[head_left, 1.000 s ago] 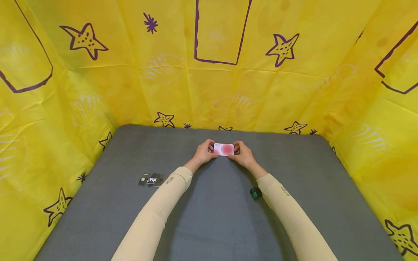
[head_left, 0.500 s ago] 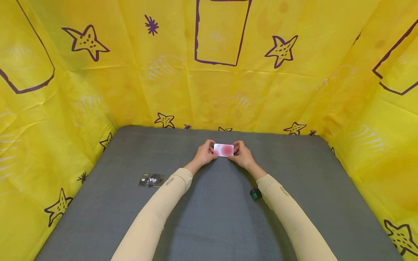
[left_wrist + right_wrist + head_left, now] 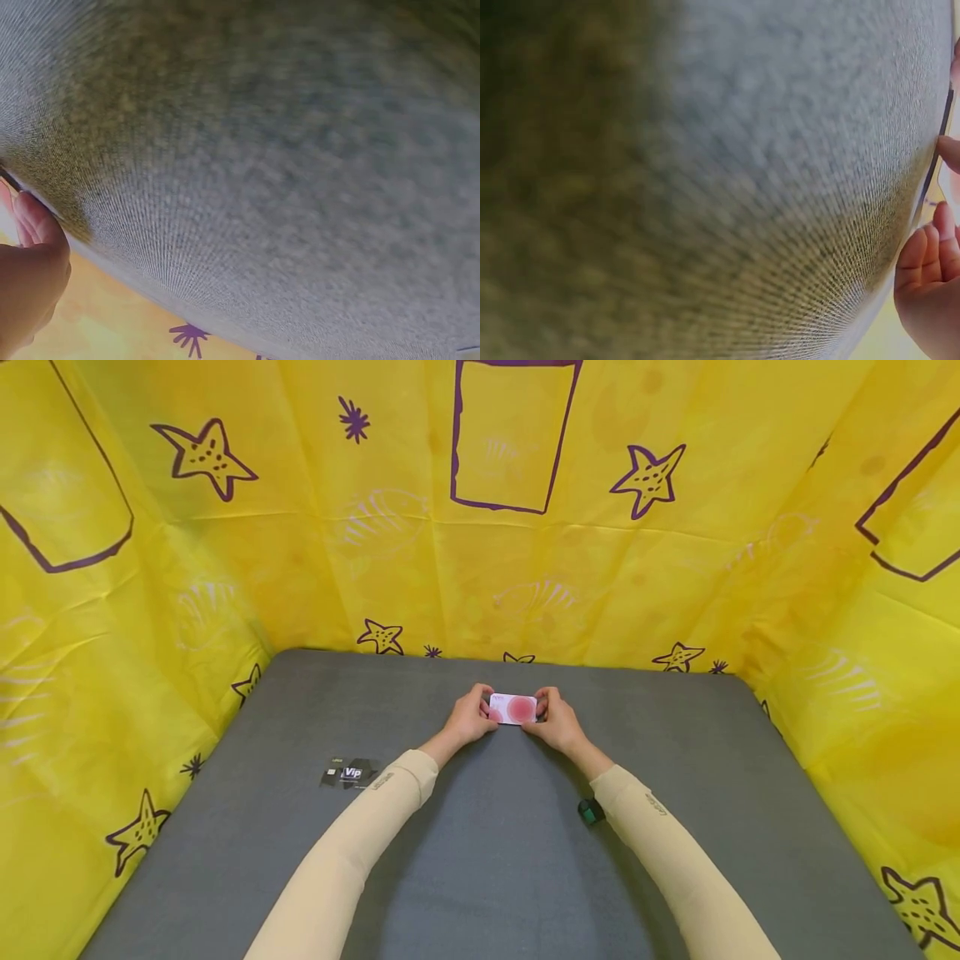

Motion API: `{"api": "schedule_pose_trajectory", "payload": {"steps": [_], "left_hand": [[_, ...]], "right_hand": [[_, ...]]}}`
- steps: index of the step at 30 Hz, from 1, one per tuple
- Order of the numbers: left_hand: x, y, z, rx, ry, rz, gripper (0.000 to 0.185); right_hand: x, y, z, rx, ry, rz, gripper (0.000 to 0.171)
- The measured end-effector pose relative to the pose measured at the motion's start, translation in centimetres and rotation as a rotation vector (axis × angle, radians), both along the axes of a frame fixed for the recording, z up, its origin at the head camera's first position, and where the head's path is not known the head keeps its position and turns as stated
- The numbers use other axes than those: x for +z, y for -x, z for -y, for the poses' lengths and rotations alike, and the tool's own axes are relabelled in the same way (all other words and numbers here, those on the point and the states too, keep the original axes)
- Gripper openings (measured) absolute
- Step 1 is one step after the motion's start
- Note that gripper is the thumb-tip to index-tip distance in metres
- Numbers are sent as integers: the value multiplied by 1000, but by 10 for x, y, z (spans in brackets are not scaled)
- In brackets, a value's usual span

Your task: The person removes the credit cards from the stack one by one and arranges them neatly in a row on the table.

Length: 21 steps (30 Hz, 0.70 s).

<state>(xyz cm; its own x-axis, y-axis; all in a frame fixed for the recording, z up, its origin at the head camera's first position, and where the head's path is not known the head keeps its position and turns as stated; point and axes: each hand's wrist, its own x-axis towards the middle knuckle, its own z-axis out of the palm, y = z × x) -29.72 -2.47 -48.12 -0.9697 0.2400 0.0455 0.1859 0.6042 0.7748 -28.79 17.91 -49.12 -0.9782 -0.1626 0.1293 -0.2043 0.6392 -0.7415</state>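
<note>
A white-and-pink card [image 3: 513,709] with red circles is held near the far middle of the dark grey table, its printed face toward the head camera. My left hand [image 3: 470,713] pinches its left end, and my right hand [image 3: 557,718] pinches the right end, thumbs along the near edge. At the left border of the left wrist view, part of the left hand [image 3: 31,274] shows with curled fingers. Only a thumb and some fingers of the right hand [image 3: 934,281] appear at the right border of the right wrist view, beside the card's thin dark edge.
A dark card printed "Vip" [image 3: 351,772] lies on the grey table [image 3: 480,860] left of the left forearm, partly covered by the sleeve. A small black-and-green device [image 3: 590,812] sits by the right cuff. Yellow patterned curtains [image 3: 480,552] enclose the back and sides.
Both hands keep their grip on the card. They and the card appear slightly lower in the head view, as does the whole scene, which has shifted a little.
</note>
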Motion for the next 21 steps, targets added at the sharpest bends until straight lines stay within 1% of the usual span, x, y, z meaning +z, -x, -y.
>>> {"api": "schedule_pose_trajectory", "payload": {"steps": [4, 10, 18, 21], "left_hand": [[1, -3, 4, -3, 20, -18, 57], [3, -8, 11, -14, 43, -37, 56], [9, -17, 21, -39, 70, -19, 55], [10, -20, 25, -49, 76, -13, 56]], "right_hand": [[0, -3, 2, 15, 13, -14, 58], [3, -10, 7, 30, 4, -3, 59], [5, -18, 11, 47, 6, 23, 57], [4, -21, 13, 55, 22, 35, 55]]}}
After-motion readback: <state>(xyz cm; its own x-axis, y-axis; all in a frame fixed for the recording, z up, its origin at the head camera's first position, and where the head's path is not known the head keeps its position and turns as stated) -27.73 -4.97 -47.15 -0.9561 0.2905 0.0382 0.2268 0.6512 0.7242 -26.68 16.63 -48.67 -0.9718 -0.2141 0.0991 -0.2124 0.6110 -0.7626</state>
